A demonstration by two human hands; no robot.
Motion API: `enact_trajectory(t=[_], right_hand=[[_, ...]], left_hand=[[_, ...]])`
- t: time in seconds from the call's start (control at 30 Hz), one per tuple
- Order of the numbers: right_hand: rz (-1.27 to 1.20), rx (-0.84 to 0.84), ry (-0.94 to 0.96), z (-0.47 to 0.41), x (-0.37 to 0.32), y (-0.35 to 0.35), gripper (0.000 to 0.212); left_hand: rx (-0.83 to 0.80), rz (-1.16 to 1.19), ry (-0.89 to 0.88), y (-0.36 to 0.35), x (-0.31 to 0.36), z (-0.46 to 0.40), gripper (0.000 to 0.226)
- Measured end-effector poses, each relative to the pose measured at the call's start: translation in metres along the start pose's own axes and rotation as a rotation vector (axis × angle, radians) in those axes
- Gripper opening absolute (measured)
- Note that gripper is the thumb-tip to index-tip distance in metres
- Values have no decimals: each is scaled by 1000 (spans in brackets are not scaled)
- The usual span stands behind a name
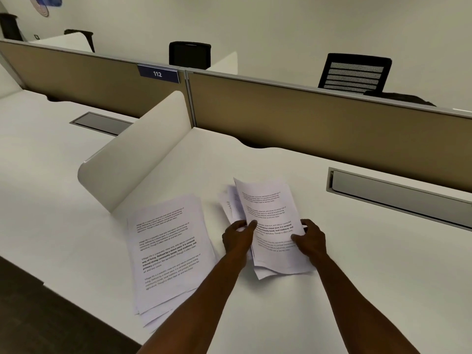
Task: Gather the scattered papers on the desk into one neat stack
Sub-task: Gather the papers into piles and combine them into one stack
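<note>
- Nearest us, a second pile of printed sheets (166, 254) lies flat by the desk's front edge, its lower corners fanned out and reaching that edge; it is not yet joined to the rest.
- Our left hand (238, 238) and right hand (311, 238) are apart, each pinching one long side of the held bundle of papers (270, 226), which sits mid-desk with its far end lifted.
- That bundle is still ragged: sheets poke out behind the left side and below the near end.
- We judge the job about half done: two groups remain, both needing squaring, then merging into one.
- Beyond stand the white side divider (143, 154), the tan partition (319, 123) and the cable tray (398, 195) along the desk's back edge.
</note>
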State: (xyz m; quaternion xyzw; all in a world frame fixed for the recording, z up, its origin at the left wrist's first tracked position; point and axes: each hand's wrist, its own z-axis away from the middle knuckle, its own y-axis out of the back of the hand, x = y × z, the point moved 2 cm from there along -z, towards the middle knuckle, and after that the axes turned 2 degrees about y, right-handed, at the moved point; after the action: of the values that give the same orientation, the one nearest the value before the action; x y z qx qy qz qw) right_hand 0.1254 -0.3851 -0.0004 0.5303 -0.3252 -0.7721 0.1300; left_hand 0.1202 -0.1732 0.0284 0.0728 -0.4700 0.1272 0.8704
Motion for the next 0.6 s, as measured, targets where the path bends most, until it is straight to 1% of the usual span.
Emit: enact_trajectory(t=[0.07, 0.1, 0.13, 0.17, 0.2, 0.27, 0.33, 0.4, 0.47, 0.5, 0.6], right_hand=[[-34, 7, -7, 3, 1, -1, 50], [-44, 7, -6, 5, 1, -1, 50], [-50, 5, -4, 6, 1, -2, 50], [-55, 2, -3, 8, 1, -2, 51], [-63, 0, -4, 10, 1, -3, 50], [-92, -2, -8, 14, 2, -4, 46], [-116, 8, -7, 18, 4, -3, 37], [-135, 17, -5, 21, 9, 1, 30], [-182, -7, -7, 23, 14, 6, 32], [-243, -31, -20, 24, 15, 9, 35], [-512, -149, -123, 29, 10, 14, 41]], left_hand=[[-52, -102, 9, 2, 5, -2, 49], [-73, -177, 6, 3, 9, -2, 59], [-85, -252, -5, 4, 11, -2, 64], [-82, -320, -31, 4, 12, -3, 65], [-70, -373, -68, 5, 10, -5, 60], [-58, -408, -139, 8, 8, -6, 44], [-106, -376, -183, 13, 7, -4, 33], [-192, -303, -200, 18, 7, -1, 28], [-291, -172, -172, 24, 7, 3, 30], [-340, -93, -156, 28, 7, 6, 34], [-455, 104, -119, 42, 7, 11, 39]])
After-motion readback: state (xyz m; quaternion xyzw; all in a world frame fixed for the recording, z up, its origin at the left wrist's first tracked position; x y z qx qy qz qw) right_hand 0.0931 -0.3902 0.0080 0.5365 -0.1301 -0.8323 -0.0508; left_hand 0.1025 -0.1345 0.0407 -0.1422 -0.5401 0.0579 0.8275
